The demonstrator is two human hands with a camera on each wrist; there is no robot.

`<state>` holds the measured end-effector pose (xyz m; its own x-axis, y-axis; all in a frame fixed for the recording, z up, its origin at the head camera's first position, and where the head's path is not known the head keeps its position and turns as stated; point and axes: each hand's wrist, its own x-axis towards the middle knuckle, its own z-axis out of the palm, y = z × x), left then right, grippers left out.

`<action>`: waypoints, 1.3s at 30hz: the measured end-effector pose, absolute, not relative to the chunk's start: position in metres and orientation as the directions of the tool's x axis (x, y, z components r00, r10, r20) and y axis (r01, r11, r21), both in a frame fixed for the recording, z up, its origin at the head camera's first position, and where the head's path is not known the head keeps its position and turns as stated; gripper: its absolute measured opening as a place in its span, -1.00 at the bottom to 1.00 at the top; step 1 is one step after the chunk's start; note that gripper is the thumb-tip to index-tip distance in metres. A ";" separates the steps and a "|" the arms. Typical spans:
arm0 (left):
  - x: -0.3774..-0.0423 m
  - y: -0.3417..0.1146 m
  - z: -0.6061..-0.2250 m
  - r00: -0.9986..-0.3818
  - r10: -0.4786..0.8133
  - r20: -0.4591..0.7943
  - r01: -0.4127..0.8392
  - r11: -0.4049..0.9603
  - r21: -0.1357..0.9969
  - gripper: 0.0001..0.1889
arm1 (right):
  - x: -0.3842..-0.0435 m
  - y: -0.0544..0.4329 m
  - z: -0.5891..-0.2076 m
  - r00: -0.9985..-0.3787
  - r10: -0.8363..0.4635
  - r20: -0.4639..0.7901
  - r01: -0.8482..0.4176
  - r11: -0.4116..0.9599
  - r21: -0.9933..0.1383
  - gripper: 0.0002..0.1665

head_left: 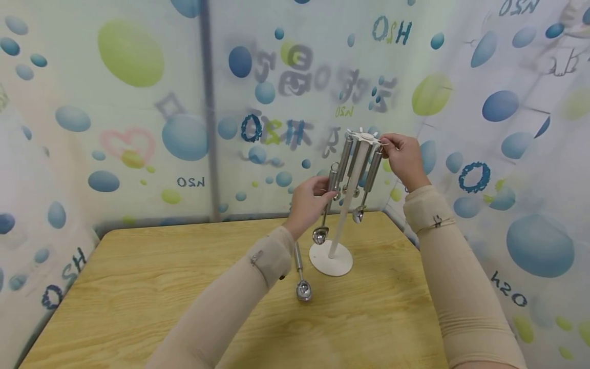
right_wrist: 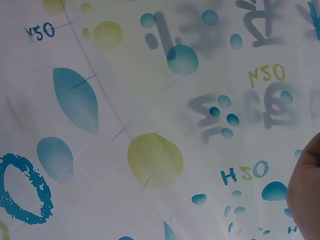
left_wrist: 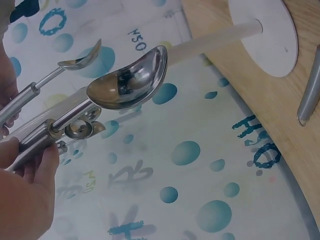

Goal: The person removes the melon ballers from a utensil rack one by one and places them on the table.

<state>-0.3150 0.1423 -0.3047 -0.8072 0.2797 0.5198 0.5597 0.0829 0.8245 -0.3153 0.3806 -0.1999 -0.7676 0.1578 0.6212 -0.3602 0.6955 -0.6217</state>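
A white hanging rack (head_left: 346, 212) stands upright on a round base, with hooks round its top. Several metal utensils hang from it, among them a scoop (head_left: 359, 213) on the right side. My left hand (head_left: 308, 202) grips the steel handle of an ice cream scoop (left_wrist: 127, 82), bowl downward, beside the rack's post. The ring at the top of that handle shows below the hooks. At the rack's top right edge, my right hand (head_left: 406, 160) pinches a hook between thumb and finger. Only a part of the right hand (right_wrist: 305, 190) shows in the right wrist view.
Another ice cream scoop (head_left: 303, 289) lies on the wooden table (head_left: 184, 287) in front of the rack's base, its handle pointing away. Patterned curtains (head_left: 152, 102) with blue and green dots surround the table at the back and both sides.
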 end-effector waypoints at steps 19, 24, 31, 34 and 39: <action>-0.322 0.116 -0.325 -0.832 0.250 0.495 0.530 0.095 0.843 -0.66 | -0.315 0.378 -0.200 -0.758 0.161 0.632 -0.370 0.691 -0.620 -0.64; -0.324 0.106 -0.331 -0.843 0.247 0.478 0.510 0.087 0.856 -0.66 | -0.316 0.379 -0.201 -0.762 0.157 0.628 -0.373 0.687 -0.624 -0.64; -0.328 0.096 -0.342 -0.841 0.224 0.492 0.528 0.143 0.837 -0.68 | -0.316 0.378 -0.202 -0.762 0.165 0.626 -0.369 0.684 -0.629 -0.64; -0.329 0.092 -0.345 -0.838 0.228 0.496 0.533 0.151 0.832 -0.70 | -0.316 0.378 -0.202 -0.763 0.169 0.625 -0.368 0.680 -0.634 -0.63; -0.332 0.087 -0.350 -0.854 0.231 0.466 0.506 0.163 0.847 -0.71 | -0.318 0.379 -0.203 -0.761 0.172 0.625 -0.371 0.675 -0.638 -0.62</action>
